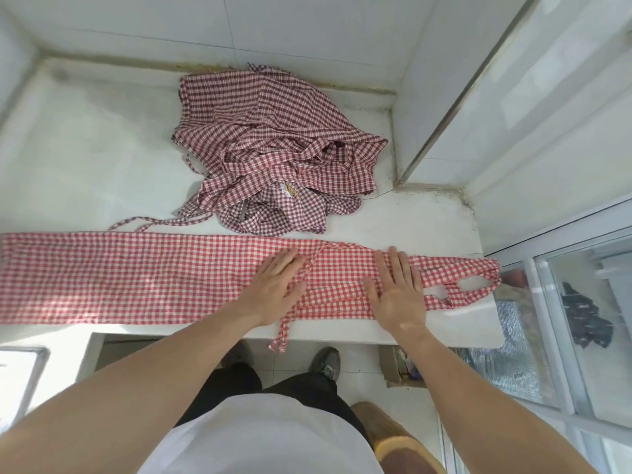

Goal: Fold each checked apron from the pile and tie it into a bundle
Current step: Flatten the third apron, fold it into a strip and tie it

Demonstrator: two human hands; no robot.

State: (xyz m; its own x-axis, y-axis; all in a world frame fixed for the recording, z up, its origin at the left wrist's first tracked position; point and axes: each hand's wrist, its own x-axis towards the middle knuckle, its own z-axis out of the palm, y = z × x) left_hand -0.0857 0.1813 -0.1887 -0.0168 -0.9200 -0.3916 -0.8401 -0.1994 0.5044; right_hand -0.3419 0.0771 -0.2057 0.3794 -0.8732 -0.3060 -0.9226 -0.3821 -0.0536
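A red-and-white checked apron [136,275] lies folded into a long strip across the front of the white counter [85,148]. Its neck loop [472,282] reaches the counter's right end. One tie strap [284,333] hangs over the front edge. My left hand [277,285] presses flat on the strip near its middle, fingers straight. My right hand [396,289] lies flat on the strip to the right, beside the neck loop. A crumpled pile of checked aprons [273,145] sits behind, toward the back wall.
White tiled walls close off the back and the right corner of the counter. A glass sliding window [581,302] stands at the right. Below the counter edge are the floor, my shoes and a wooden stool [393,436].
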